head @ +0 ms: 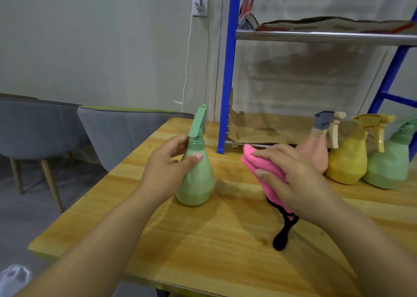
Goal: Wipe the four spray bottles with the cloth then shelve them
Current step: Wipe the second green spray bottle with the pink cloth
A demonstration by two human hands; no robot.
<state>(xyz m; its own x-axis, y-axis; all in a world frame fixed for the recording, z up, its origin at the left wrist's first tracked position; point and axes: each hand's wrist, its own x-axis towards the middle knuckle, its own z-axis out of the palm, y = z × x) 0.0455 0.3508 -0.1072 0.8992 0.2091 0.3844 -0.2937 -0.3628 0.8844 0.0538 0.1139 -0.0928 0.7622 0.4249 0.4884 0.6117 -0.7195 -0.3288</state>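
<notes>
A green spray bottle (pixel 198 179) stands upright on the wooden table (pixel 203 240). My left hand (pixel 167 163) is wrapped around its neck and upper body. My right hand (pixel 291 175) grips a folded pink cloth (pixel 259 163), held a little to the right of that bottle and apart from it. Three more spray bottles stand in a row at the right: a pink one (pixel 316 150) with a grey head, a yellow one (pixel 348 159) and a second green one (pixel 388 168). The pink bottle is partly hidden behind my right hand.
A blue metal shelf rack (pixel 228 71) stands at the back of the table, its lower level lined with cardboard (pixel 270 130) and its upper shelf (pixel 325 36) holding flattened cardboard. A black object (pixel 282 236) lies under my right hand. Grey chairs (pixel 108 134) stand left of the table.
</notes>
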